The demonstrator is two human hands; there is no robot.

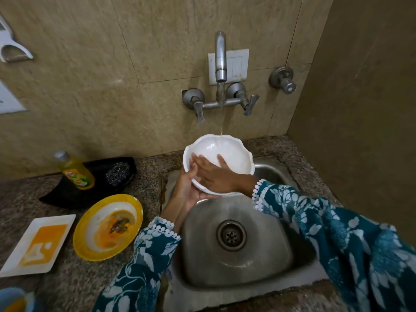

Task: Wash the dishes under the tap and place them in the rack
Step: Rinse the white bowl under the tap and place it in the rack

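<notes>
A white scalloped bowl [234,152] is tilted over the steel sink [258,262], its far rim under the thin stream from the tap [220,57]. My left hand [188,188] grips the bowl from below at its near-left edge, thumb over the rim. My right hand [212,174] lies inside the bowl with fingers spread flat against its inner surface. On the counter to the left wait a dirty yellow-rimmed plate [90,233] and a white rectangular dish [13,255] smeared with orange sauce. No rack is in view.
A yellow dish-soap bottle [75,171] and a steel scrubber [117,173] lie in a black tray [67,194] at the back left. Two tap handles [199,109] and a separate valve [284,81] stick out of the wall. A wall closes off the right side. A blue item [9,298] shows at the bottom-left corner.
</notes>
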